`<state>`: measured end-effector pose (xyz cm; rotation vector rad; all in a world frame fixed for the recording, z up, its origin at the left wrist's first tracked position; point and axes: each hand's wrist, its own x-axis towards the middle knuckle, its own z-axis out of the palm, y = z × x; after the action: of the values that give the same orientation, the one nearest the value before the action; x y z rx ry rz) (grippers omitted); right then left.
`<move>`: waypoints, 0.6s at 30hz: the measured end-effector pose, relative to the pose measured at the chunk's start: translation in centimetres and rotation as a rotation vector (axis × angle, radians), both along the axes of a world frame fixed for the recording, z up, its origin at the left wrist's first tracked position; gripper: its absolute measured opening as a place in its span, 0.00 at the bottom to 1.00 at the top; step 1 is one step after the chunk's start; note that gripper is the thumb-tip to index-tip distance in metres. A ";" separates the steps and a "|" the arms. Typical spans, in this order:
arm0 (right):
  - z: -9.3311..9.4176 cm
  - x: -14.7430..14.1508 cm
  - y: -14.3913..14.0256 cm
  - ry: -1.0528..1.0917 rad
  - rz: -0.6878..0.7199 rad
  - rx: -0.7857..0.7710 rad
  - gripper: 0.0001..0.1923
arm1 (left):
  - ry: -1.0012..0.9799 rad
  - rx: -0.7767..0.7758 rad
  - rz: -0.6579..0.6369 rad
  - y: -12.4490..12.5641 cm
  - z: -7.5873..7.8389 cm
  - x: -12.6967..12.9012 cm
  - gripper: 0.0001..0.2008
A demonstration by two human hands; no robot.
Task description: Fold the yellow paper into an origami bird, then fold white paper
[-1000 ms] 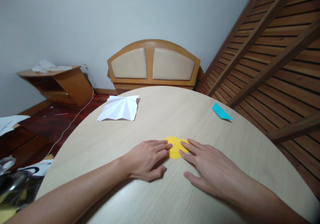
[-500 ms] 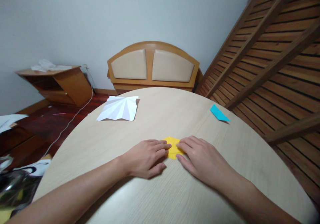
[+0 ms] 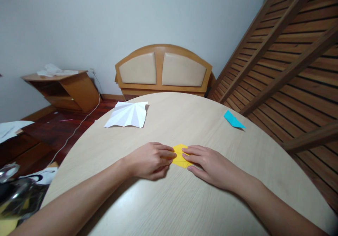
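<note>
A small folded yellow paper [image 3: 180, 157] lies on the round light-wood table [image 3: 185, 201], near its middle. My left hand [image 3: 150, 159] rests on the table at the paper's left side, fingertips pinching its left edge. From the right, my right hand [image 3: 208, 165] lies flat with its fingertips pressing on the paper's right edge. Most of the paper is covered by the fingers; only a narrow yellow strip shows between the two hands.
A creased white sheet [image 3: 128, 114] lies at the table's far left. A folded blue paper [image 3: 233, 120] sits at the far right edge. Beyond the table stand a wooden headboard [image 3: 163, 70], a slatted bed frame [image 3: 285, 60] and a low shelf [image 3: 63, 88].
Both hands have drawn closer together over the yellow paper. It now looks narrower, and less of it shows between the fingers.
</note>
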<state>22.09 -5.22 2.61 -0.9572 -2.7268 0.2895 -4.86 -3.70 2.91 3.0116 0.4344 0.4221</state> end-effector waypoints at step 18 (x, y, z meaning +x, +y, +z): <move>0.5 -0.4 -0.3 0.006 -0.004 0.058 0.15 | 0.142 0.000 0.146 -0.8 0.1 1.6 0.15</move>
<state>21.73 -5.56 3.15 -0.9448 -2.7123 0.2113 -3.26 -4.52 3.01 3.0317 0.6682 0.2165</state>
